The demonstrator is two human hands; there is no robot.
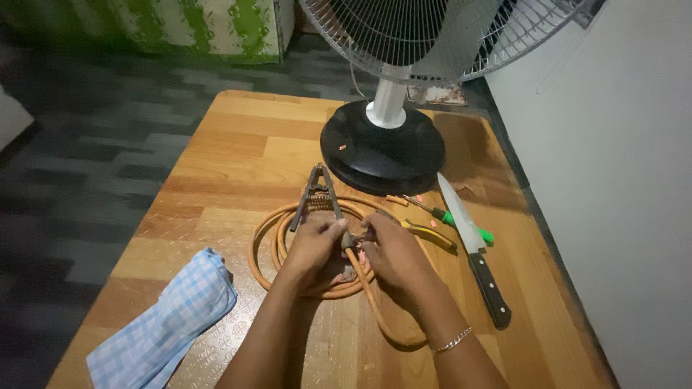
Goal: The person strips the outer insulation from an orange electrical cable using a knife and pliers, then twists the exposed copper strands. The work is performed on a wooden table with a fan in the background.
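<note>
My left hand [315, 245] and my right hand [389, 251] meet over a coil of orange cable [268, 243] on the wooden table [238, 137]. Both hands pinch the cable's end at a small grey fitting [348, 240], where a rusty metal clamp [317, 191] with long handles joins it. The clamp points away from me toward the fan base. A loose length of the cable runs back under my right wrist, which wears a thin bracelet.
A standing fan's black round base [382, 148] sits at the table's far side. To the right lie a large kitchen knife [472, 248], a green-handled screwdriver [458, 220] and yellow-handled pliers [429, 234]. A blue checked cloth [162, 324] lies front left. A white wall is right.
</note>
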